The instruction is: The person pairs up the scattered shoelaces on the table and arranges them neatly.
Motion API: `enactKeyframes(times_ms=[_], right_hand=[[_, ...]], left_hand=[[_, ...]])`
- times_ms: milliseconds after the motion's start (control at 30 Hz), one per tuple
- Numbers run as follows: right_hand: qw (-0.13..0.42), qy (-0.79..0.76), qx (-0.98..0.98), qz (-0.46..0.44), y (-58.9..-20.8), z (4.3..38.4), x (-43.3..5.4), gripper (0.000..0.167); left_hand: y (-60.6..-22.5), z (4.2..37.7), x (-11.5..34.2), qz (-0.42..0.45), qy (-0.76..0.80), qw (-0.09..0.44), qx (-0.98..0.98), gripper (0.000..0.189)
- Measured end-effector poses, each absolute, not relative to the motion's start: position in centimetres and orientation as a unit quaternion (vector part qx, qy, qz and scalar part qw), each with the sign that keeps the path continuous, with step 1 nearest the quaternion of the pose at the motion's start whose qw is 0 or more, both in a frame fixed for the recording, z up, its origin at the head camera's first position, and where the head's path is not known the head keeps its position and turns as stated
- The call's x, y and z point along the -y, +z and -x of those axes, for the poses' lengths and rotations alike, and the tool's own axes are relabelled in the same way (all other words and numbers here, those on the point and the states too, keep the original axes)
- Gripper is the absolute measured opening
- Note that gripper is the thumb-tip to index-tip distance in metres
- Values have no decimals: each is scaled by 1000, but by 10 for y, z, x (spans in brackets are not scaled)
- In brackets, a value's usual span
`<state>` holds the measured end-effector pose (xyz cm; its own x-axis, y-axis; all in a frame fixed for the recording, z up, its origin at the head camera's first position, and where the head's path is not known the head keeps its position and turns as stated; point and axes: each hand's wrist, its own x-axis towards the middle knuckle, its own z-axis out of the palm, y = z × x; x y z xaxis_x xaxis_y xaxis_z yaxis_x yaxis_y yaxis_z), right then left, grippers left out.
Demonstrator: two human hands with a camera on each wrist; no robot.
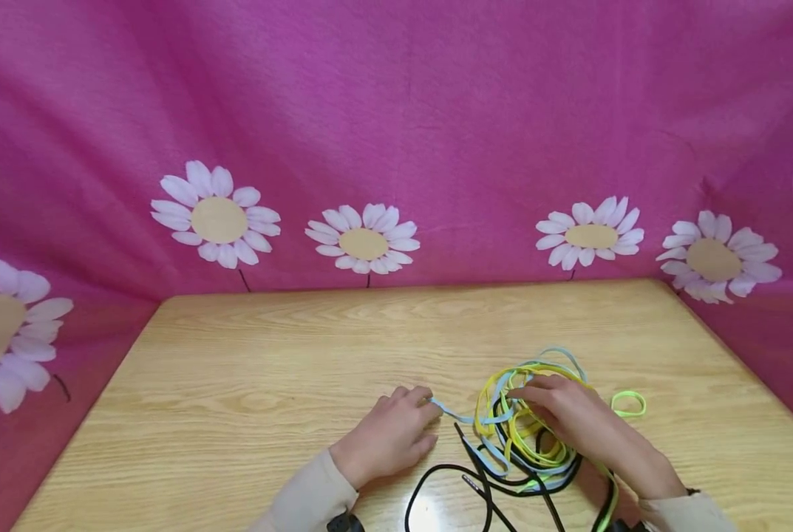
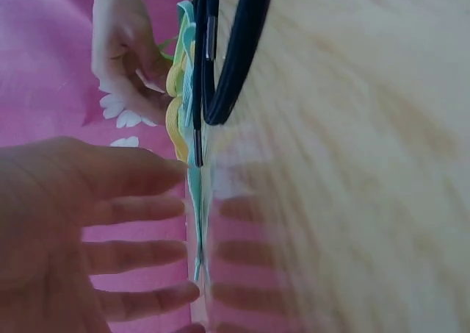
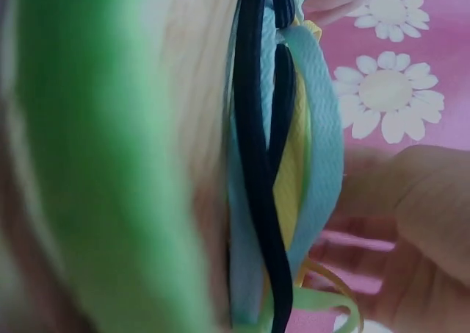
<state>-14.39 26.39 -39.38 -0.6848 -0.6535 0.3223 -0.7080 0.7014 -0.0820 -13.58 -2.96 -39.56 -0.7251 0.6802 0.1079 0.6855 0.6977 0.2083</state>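
A tangle of flat laces [image 1: 525, 436] in yellow, light blue, lime green and black lies on the table right of centre. My left hand [image 1: 396, 432] is left of it, fingers straight and spread in the left wrist view, fingertips at the end of a light blue lace [image 1: 459, 415]. Over the tangle is my right hand [image 1: 572, 414], its fingers relaxed and reaching down among the strands. In the right wrist view, a light blue lace [image 3: 319, 134] and a black lace [image 3: 257, 142] hide its fingertips.
Loose black laces [image 1: 436, 469] with tipped ends curve toward the near edge. A lime green loop [image 1: 644, 405] sticks out to the right of the tangle. The wooden table [image 1: 270, 369] is enclosed by a pink cloth [image 1: 396, 111] with daisies.
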Motion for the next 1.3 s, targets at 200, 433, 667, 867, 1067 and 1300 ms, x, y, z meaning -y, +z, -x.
enactKeyframes(times_ms=[200, 433, 667, 867, 1067, 1300], right_hand=[[83, 83, 942, -313, -396, 142, -263, 37], [94, 89, 943, -307, -395, 141, -267, 25], [123, 102, 931, -329, -395, 142, -265, 39], [145, 144, 918, -339, -391, 140, -260, 33], [192, 128, 896, -380, -378, 133, -254, 20], [232, 164, 858, -428, -362, 120, -232, 34]], left_hand=[[-394, 132, 30, 356, -66, -21, 932, 33], [-388, 129, 30, 329, -30, -24, 944, 36], [-382, 127, 31, 313, -19, -43, 949, 28], [-378, 127, 32, 301, -46, -69, 950, 36], [-377, 127, 33, 287, -64, -65, 954, 51], [-378, 125, 31, 303, -68, -13, 951, 46]])
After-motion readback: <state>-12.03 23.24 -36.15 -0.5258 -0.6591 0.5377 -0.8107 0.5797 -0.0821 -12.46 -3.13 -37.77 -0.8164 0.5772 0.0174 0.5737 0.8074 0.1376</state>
